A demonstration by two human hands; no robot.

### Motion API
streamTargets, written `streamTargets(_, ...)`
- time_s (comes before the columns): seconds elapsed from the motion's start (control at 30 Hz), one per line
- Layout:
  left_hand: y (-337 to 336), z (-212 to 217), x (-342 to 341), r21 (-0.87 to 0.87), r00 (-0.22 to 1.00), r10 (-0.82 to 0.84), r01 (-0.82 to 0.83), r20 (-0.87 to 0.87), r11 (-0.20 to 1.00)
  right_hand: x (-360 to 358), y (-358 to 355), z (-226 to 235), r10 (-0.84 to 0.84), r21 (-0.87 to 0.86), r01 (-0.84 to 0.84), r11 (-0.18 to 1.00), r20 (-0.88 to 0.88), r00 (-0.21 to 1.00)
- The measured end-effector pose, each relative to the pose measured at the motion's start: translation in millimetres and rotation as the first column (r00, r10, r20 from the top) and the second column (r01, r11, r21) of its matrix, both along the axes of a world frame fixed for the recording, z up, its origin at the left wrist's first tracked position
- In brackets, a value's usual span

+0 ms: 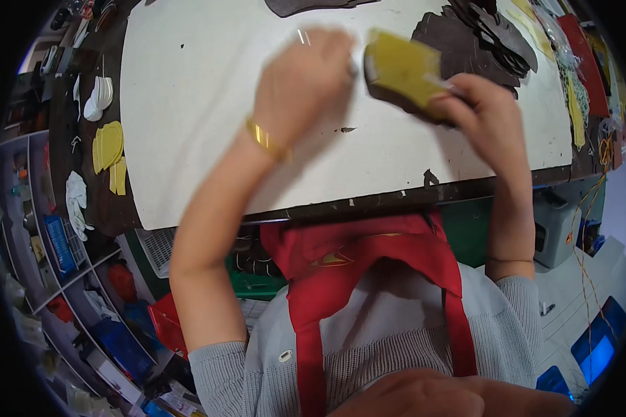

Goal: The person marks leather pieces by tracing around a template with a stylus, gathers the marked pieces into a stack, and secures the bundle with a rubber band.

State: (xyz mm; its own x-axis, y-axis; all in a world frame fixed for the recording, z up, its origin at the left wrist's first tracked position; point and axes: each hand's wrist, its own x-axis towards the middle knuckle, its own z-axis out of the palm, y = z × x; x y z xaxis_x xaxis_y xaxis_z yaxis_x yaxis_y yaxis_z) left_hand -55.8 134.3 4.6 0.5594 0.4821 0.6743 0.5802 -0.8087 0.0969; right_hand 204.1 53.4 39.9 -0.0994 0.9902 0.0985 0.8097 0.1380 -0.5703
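Note:
My right hand (pixel 483 115) grips a flat yellow piece (pixel 403 66) between thumb and fingers, raised above the white board. Dark brown material shows along the yellow piece's lower edge; motion blur hides whether the two are joined. To its left, my left hand (pixel 306 80) is curled closed above the same white board (pixel 209 90), a gold bracelet (pixel 263 139) on its wrist. Blur and the hand itself hide what its fingers hold, if anything. The two hands are apart. Behind my right hand lies a pile of dark brown cut pieces (pixel 459 45).
Another dark brown piece (pixel 309 5) lies at the far edge. Left of the board are yellow pieces (pixel 108 147), white pieces (pixel 99 97) and a white glove (pixel 76 201). Cluttered shelves (pixel 69 278) stand lower left. A grey stool (pixel 555 226) and hanging orange cords (pixel 591 201) are at right.

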Motion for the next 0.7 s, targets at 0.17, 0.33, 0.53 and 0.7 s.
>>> streamTargets(0.17, 72.1, -14.9, -17.0, -0.041, 0.872, 0.332, -0.370, -0.360, 0.928, 28.7, -0.9, 5.4, -0.288, 0.100, 0.274, 0.956, 0.178, 0.941)
streamTargets(0.33, -45.3, -3.4, -44.9, -0.166, 0.887, 0.254, -0.338, -0.386, 0.926, 27.9, -12.4, -1.0, -0.226, 0.194, 0.298, 0.935, -0.324, 0.919)
streamTargets(0.53, -137.5, -4.6, -39.0, -0.311, 0.994, 0.085, -0.103, -0.071, 0.945, -23.5, -16.4, -4.2, 0.077, -0.086, -0.123, 0.989, -0.413, 0.907)
streamTargets(0.7, -151.0, -18.0, -49.5, -0.323, 0.988, 0.147, -0.123, 0.052, 0.939, -53.9, -14.0, -19.8, 0.202, -0.175, -0.275, 0.945, -0.350, 0.915)
